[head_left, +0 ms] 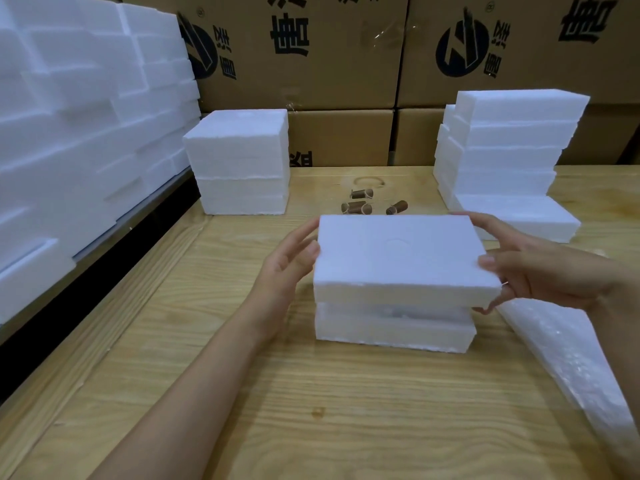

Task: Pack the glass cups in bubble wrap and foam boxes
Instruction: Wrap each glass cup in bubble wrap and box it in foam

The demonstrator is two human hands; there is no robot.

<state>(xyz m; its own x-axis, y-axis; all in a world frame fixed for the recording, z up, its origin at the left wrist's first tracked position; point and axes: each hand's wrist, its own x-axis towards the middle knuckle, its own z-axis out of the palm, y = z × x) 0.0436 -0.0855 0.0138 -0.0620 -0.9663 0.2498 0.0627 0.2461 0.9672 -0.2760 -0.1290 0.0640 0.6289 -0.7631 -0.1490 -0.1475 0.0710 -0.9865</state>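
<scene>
White foam lid (401, 254) held over its base (394, 329), head view.
Both hands grip the lid by its short ends: the left hand (291, 268) has its thumb on the near left edge and its fingers at the far corner; the right hand (547, 271) has its thumb on top and its fingers curled beneath. The base sits mid-table (277, 393), a narrow gap showing hazy wrapped contents. Bubble wrap (568, 358) lies to the right, with foam stacks (242, 161) and cartons (311, 46) behind.
</scene>
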